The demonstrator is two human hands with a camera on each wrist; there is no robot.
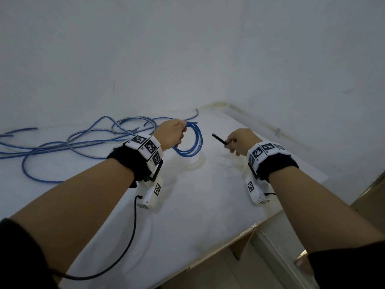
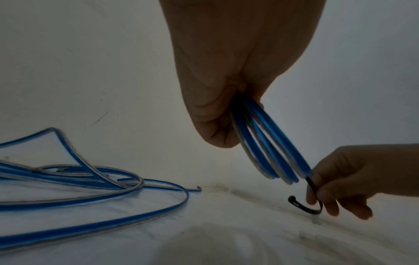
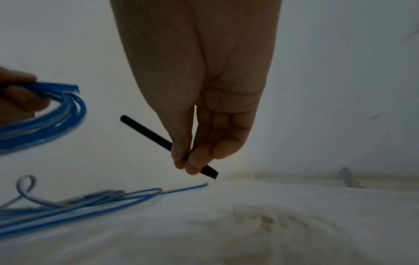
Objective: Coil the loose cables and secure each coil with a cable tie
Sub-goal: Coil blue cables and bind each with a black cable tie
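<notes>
Left fingers (image 2: 217,132) around blue coil (image 1: 192,140), right fingers (image 3: 181,157) pinching black tie (image 3: 156,139), apart above table (image 1: 198,205).

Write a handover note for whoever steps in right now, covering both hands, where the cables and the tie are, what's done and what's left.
Left hand: grips a small blue coil at its top, held up above the white table.
Right hand: pinches a black cable tie between thumb and fingertips, beside the coil and not yet round it.
Loose cables: blue and grey lengths sprawled uncoiled on the table to the left.
Done: one coil wound.
Left: wrap and fasten the tie round the held coil, then coil and tie the loose cables. No spare ties are visible in these views.
</notes>
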